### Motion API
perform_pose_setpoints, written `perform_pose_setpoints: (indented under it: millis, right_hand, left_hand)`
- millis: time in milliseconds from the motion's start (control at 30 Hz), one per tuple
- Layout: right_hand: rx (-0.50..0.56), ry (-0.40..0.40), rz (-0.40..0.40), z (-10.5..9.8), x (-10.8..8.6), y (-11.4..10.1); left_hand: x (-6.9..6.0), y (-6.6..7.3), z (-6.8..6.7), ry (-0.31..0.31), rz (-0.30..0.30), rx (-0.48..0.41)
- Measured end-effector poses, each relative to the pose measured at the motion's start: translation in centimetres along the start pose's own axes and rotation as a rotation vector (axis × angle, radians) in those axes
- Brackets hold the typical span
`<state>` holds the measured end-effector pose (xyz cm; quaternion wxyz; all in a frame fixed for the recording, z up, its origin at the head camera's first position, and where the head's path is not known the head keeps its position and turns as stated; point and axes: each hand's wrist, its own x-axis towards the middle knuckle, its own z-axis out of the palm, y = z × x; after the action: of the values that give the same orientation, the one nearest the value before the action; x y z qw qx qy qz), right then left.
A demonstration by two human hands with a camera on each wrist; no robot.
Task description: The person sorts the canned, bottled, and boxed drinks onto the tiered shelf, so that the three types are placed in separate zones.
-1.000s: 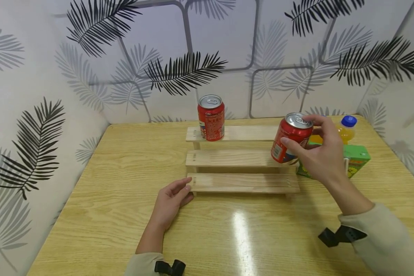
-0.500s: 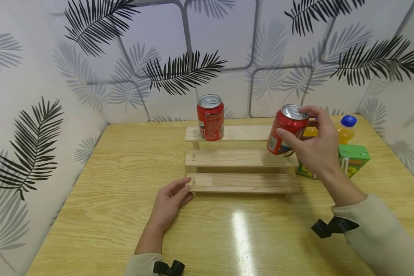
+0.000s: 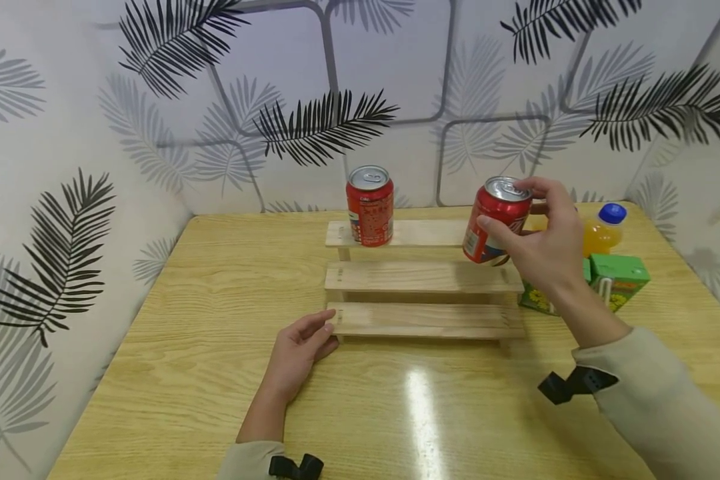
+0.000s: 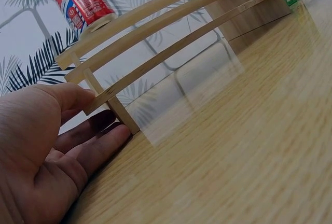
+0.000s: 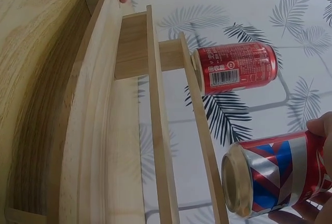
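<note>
In the head view a three-step wooden rack (image 3: 426,277) stands on the table. A red Coke can (image 3: 370,210) sits upright on the left part of its top step. My right hand (image 3: 549,243) grips a second red Coke can (image 3: 497,220), slightly tilted, by the right end of the top step. In the right wrist view this can's base (image 5: 236,180) lies very close to the top slat; I cannot tell whether they touch. My left hand (image 3: 300,350) holds the left end of the lowest step, its fingers (image 4: 104,143) against the rack's leg in the left wrist view.
Right of the rack stand green drink cartons (image 3: 618,273) with straws. Behind them is an orange drink bottle (image 3: 603,230) with a blue cap; another is mostly hidden by my right hand. A leaf-patterned wall covering (image 3: 396,147) rises behind the table (image 3: 216,293).
My right hand has lifted its Coke can a little and shifted it slightly left, toward the top step. The left hand stays at the rack's corner.
</note>
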<state>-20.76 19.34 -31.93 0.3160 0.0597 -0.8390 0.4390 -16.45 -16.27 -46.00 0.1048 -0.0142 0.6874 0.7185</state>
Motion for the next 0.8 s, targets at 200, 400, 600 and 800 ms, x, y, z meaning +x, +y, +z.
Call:
perform_pose_setpoints:
  millis: [200, 400, 600, 800]
  right_hand:
    - [-0.008, -0.012, 0.015, 0.7, 0.4, 0.2]
    - [0.001, -0.023, 0.016, 1.3, 0.7, 0.4]
    - [-0.007, -0.02, -0.003, 1.4, 1.3, 0.5]
    - [-0.017, -0.031, -0.002, 1.5, 1.7, 0.4]
  left_hand:
    - [-0.1, -0.1, -0.3, 0.009, -0.002, 0.011]
    - [-0.4, 0.0, -0.4, 0.022, -0.016, 0.01]
    - [-0.3, 0.1, -0.1, 0.013, -0.014, -0.008]
    - [0.0, 0.0, 0.0, 0.01, -0.012, -0.014]
